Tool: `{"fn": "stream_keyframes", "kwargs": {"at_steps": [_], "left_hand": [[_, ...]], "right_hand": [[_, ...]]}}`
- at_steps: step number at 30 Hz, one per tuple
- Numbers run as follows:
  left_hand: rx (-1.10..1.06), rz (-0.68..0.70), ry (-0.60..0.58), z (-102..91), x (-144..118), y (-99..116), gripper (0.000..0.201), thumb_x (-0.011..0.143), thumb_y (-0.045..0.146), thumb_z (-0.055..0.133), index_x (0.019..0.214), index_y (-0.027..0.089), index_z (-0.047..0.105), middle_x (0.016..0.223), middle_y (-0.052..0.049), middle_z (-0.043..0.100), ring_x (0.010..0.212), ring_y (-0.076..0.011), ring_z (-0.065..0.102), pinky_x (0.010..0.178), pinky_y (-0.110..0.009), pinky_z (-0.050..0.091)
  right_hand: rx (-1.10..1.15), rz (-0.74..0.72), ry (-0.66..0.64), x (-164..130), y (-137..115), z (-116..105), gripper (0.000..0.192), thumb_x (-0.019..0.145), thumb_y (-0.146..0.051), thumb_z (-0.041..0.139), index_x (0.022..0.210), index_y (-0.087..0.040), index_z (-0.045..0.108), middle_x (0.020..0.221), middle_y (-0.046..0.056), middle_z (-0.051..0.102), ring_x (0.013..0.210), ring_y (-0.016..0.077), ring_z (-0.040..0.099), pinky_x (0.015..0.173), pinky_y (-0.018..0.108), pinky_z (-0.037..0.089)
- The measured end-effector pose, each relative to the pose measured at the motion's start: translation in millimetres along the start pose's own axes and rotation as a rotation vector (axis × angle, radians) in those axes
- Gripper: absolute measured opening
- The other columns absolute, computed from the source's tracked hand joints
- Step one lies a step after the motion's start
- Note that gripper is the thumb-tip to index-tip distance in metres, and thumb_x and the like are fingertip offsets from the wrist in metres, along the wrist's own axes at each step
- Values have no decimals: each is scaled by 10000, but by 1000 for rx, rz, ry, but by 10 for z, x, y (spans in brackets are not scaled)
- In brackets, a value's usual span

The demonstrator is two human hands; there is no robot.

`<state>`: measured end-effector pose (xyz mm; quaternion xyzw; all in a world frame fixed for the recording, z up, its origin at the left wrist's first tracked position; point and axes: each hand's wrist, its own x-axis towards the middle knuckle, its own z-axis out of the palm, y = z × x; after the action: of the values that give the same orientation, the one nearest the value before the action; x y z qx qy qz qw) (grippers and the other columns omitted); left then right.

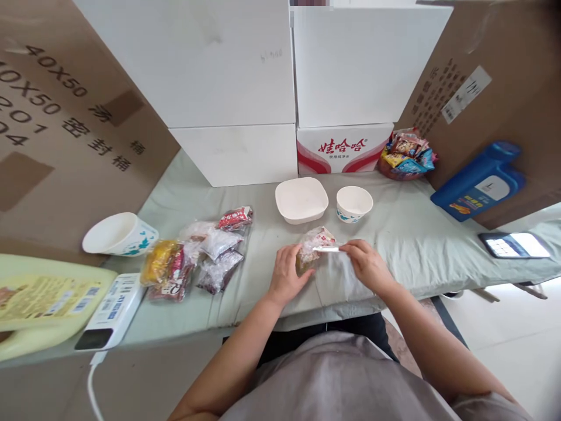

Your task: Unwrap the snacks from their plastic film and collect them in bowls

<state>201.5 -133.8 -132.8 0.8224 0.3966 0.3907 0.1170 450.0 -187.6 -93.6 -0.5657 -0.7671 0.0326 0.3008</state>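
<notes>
At the near edge of the cloth-covered table, my left hand (288, 272) is closed around the left side of a clear plastic packet (312, 241) with red print and something yellowish low inside. My right hand (366, 266) pinches a slim white stick-like tool (326, 249), whose far end reaches over the packet. Whether its tip touches the plastic cannot be made out. Just behind the packet stand a white square bowl (301, 202) and a white paper cup (354, 204) with blue print; no contents are visible in either.
Several sealed food packets (214, 245) lie at left, near a tipped paper cup (120, 234), a white power bank (114, 310) with a cable and a yellow jug (48, 304). Stacked white boxes (236, 76) stand behind. A snack basket (405, 155), blue bottle (482, 184) and phone (515, 245) are right.
</notes>
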Motion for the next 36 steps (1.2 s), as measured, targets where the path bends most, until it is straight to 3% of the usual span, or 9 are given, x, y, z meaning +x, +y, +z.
{"fn": "stream_keyframes", "kwargs": {"at_steps": [4, 8, 11, 15, 20, 26, 30, 33, 36], "left_hand": [[-77, -84, 43, 50, -4, -81, 479, 844, 270, 654, 1287, 208, 482, 1076, -95, 609, 1032, -252, 557, 884, -431, 507], [-287, -195, 124, 33, 23, -116, 97, 894, 260, 558, 956, 205, 609, 959, -60, 616, 938, -192, 598, 837, -354, 519], [-522, -406, 204, 6, 30, -108, 119, 877, 317, 563, 873, 200, 551, 924, -47, 616, 897, -168, 625, 815, -320, 525], [-688, -624, 305, -71, 19, -89, 209, 832, 384, 595, 851, 214, 474, 944, -41, 627, 916, -169, 639, 834, -324, 519], [-682, -690, 380, -242, -24, -77, 232, 826, 397, 586, 870, 218, 445, 817, 1, 584, 780, -144, 627, 744, -291, 517], [-447, -472, 445, -433, -281, 37, 87, 872, 246, 536, 930, 208, 484, 824, -8, 529, 757, -135, 566, 721, -280, 502], [-116, -59, 408, -532, -536, 230, 224, 799, 92, 543, 982, 219, 531, 913, -49, 541, 872, -189, 563, 775, -348, 508], [-89, 263, 174, -537, -507, 396, 280, 765, 47, 532, 976, 228, 567, 935, -57, 599, 918, -205, 586, 803, -362, 518], [-61, 248, -114, -433, -257, 445, 253, 850, 112, 492, 1053, 218, 599, 1003, -73, 664, 1006, -224, 605, 901, -398, 503]], "right_hand": [[-150, 238, 97, -364, 531, -268, 299, 936, -213, 407, 1083, -237, 666, 1046, 82, 638, 952, 211, 624, 855, 368, 527], [-337, 415, 126, -692, 788, -418, 269, 904, -245, 433, 977, -215, 690, 962, 92, 670, 907, 253, 610, 846, 446, 505], [-311, 357, 197, -637, 593, -410, 221, 912, -278, 473, 954, -213, 680, 974, 97, 677, 950, 265, 592, 885, 478, 484], [-83, 130, 223, -189, 113, -346, 238, 926, -319, 520, 1120, -230, 626, 1098, 111, 651, 1072, 268, 576, 942, 481, 472], [28, -66, -27, 283, -121, -133, 378, 920, -380, 553, 1267, -229, 545, 1213, 124, 621, 1144, 280, 567, 954, 476, 479], [-4, -58, -332, 5, -157, 98, 270, 957, -174, 398, 1067, -179, 645, 942, 91, 667, 844, 210, 642, 736, 346, 526], [69, -176, -459, -281, -306, -39, 223, 949, -194, 450, 960, -201, 673, 859, 66, 647, 821, 195, 603, 736, 333, 502], [136, -194, -448, -237, -363, -166, 195, 951, -304, 506, 960, -210, 678, 864, 66, 657, 831, 202, 588, 773, 360, 496], [136, -164, -317, -2, -304, -148, 252, 981, -267, 430, 1041, -207, 668, 946, 86, 682, 907, 216, 588, 818, 384, 491]]}}
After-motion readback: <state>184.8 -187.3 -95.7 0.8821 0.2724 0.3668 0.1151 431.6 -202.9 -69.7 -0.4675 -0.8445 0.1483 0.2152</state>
